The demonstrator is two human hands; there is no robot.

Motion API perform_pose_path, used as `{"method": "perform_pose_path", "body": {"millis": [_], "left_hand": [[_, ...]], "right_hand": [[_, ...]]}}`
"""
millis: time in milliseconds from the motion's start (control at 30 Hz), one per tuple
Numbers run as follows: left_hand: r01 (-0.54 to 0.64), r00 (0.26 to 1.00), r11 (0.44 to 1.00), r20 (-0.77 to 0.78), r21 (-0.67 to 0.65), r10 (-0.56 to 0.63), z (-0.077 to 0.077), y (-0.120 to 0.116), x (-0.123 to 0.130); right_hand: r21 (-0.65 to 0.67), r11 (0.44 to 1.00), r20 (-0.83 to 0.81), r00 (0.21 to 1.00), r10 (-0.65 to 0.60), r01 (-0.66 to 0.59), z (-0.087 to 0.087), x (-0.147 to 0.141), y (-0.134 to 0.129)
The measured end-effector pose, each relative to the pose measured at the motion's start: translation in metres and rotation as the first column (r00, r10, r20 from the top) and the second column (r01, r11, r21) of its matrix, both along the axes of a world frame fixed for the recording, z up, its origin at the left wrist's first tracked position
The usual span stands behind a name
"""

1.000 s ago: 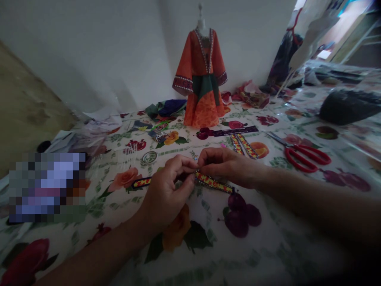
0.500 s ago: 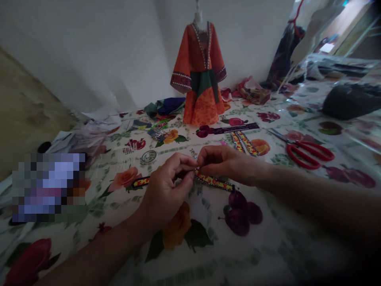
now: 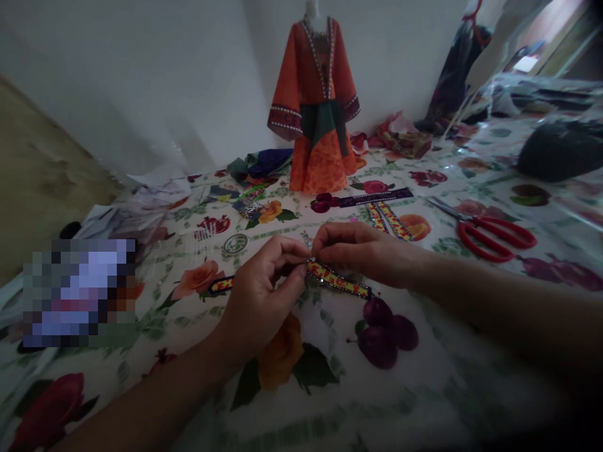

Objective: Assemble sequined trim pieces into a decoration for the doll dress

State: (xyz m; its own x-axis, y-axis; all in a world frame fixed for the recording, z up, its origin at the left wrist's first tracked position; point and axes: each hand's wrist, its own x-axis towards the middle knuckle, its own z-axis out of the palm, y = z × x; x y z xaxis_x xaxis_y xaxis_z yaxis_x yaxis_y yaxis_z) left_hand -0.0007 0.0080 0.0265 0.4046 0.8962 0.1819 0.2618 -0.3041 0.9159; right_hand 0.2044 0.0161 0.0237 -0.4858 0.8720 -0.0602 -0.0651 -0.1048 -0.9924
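A narrow yellow and red patterned strip [image 3: 339, 281] with a dark, beaded border lies across the middle of the table. My left hand [image 3: 268, 285] is closed on its middle part, and the strip's other end shows left of my knuckles. The fingertips of my right hand [image 3: 358, 251] are pinched together at the strip's upper edge, close to my left fingertips. Whatever sits between the right fingertips is too small to make out. Beyond my right hand lie two more yellow strips [image 3: 390, 221] and a dark purple beaded strip [image 3: 375, 197].
Red-handled scissors [image 3: 494, 237] lie at the right. A small orange dress [image 3: 320, 107] stands on a form at the back. Folded fabrics [image 3: 266, 164] and papers [image 3: 157, 191] are at the back left, a black bundle [image 3: 563, 150] at the far right. The tablecloth [image 3: 400, 408] is fruit-patterned.
The view has shifted slightly. More of the yellow strip shows between my hands, and my right fingers have lifted a little off it. Both hands otherwise keep nearly the same pose.
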Motion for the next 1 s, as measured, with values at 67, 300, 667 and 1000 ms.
{"method": "perform_pose_path", "body": {"millis": [67,300,667,1000], "left_hand": [[-0.002,1.0,1.0,-0.003,-0.008,0.002,0.0002,-0.0001,-0.0003],[-0.011,1.0,1.0,-0.012,-0.008,0.011,0.0004,-0.0008,-0.0002],[-0.022,1.0,0.999,0.014,-0.048,0.022,0.0026,0.0,0.0015],[-0.016,0.999,0.998,0.029,-0.06,0.017,0.0006,0.0013,0.0]], "right_hand": [[-0.018,1.0,-0.028,1.0,0.003,-0.004,-0.0007,-0.0002,0.0004],[-0.063,0.998,-0.066,0.998,-0.023,0.019,-0.0019,-0.0022,0.0007],[-0.151,0.987,-0.089,0.994,-0.064,0.05,-0.0061,-0.0037,0.0026],[-0.172,0.983,-0.094,0.992,-0.08,0.063,-0.006,-0.0023,0.0037]]}}
